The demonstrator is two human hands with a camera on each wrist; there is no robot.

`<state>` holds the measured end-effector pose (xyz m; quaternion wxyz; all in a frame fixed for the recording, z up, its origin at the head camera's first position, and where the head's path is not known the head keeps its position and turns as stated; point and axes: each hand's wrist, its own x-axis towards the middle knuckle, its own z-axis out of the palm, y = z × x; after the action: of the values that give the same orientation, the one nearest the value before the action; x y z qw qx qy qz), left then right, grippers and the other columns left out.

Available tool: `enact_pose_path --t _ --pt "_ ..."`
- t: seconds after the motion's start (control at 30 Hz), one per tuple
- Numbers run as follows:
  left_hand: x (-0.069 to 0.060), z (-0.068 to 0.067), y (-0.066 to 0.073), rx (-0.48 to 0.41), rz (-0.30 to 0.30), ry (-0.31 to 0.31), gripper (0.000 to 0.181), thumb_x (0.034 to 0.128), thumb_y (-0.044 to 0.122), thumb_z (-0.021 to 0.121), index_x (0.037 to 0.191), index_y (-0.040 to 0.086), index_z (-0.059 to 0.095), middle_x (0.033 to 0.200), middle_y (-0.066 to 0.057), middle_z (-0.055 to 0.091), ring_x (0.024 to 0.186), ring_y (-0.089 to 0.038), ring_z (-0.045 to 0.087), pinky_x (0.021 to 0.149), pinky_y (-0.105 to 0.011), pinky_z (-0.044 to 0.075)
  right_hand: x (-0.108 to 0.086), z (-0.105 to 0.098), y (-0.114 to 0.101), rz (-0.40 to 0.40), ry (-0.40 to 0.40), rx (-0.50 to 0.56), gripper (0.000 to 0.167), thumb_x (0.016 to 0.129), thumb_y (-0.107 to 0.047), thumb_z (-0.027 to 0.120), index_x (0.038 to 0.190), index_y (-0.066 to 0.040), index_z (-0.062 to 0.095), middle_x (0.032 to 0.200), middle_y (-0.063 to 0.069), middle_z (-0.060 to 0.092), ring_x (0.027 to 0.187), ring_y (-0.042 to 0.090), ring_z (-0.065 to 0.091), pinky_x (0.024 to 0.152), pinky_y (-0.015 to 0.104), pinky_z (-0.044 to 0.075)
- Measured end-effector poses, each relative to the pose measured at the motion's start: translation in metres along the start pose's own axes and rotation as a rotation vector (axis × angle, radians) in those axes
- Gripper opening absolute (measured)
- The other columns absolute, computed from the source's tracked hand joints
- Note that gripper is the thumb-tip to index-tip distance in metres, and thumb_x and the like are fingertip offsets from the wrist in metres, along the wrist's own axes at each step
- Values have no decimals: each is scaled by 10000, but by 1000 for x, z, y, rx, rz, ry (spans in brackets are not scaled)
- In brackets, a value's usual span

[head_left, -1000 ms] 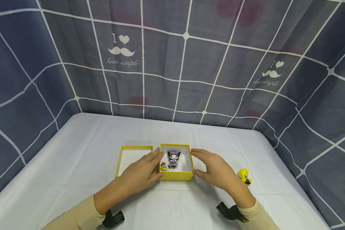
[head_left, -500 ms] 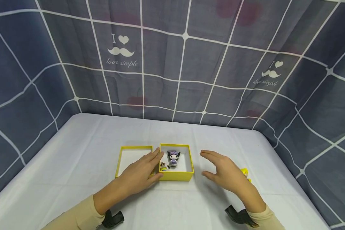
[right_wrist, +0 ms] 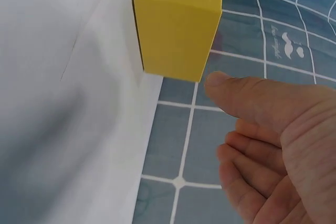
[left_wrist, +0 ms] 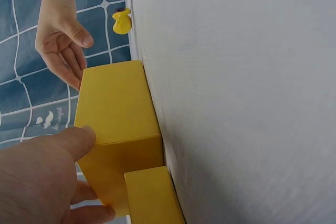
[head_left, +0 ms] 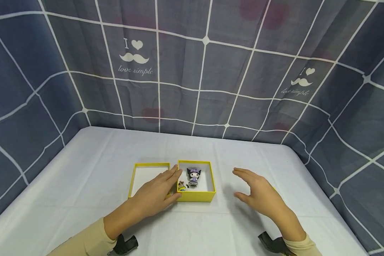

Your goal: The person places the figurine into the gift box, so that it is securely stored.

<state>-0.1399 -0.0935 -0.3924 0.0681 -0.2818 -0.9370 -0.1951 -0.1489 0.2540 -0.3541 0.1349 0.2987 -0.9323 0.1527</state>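
Note:
A yellow box (head_left: 196, 196) with a white inside stands on the table. In it are a purple-and-black figurine (head_left: 193, 177) and, in the near left corner, a smaller brown-and-yellow figurine (head_left: 181, 186). My left hand (head_left: 155, 193) rests against the box's left wall, its fingers fairly straight and the thumb at the front corner. My right hand (head_left: 260, 195) hovers to the right of the box, apart from it, with loosely bent fingers and nothing between them. A yellow figurine (left_wrist: 122, 22) appears beyond the right hand in the left wrist view; in the head view that hand hides most of it.
The shallow yellow-rimmed lid (head_left: 144, 174) lies with its white inside up, left of the box and partly under the left hand. A white cloth covers the table (head_left: 92, 170). A dark checked curtain (head_left: 179, 99) closes off the back and sides.
My right hand has let go of the box's right side and moved right, now covering most of the yellow figurine in the head view. The left hand has stayed against the box.

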Motion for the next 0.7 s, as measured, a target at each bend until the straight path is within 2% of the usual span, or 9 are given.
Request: enact_pose_path --t 0.4,0.7 --pt "0 0 0 -2 13 7 717 939 429 628 1498 55 378 1556 -157 301 1367 -353 380 1049 -497 390 -16 -6 17 34 33 -8 698 709 -200 879 1321 -43 584 1333 79 588 1205 278 567 945 447 483" --pt "0 0 0 -1 -6 -2 718 933 433 635 1508 90 375 1563 -119 300 1361 -336 395 1021 -486 425 -24 -9 26 57 45 -18 694 704 -178 878 1316 -35 583 1326 80 591 1204 286 565 952 452 466"
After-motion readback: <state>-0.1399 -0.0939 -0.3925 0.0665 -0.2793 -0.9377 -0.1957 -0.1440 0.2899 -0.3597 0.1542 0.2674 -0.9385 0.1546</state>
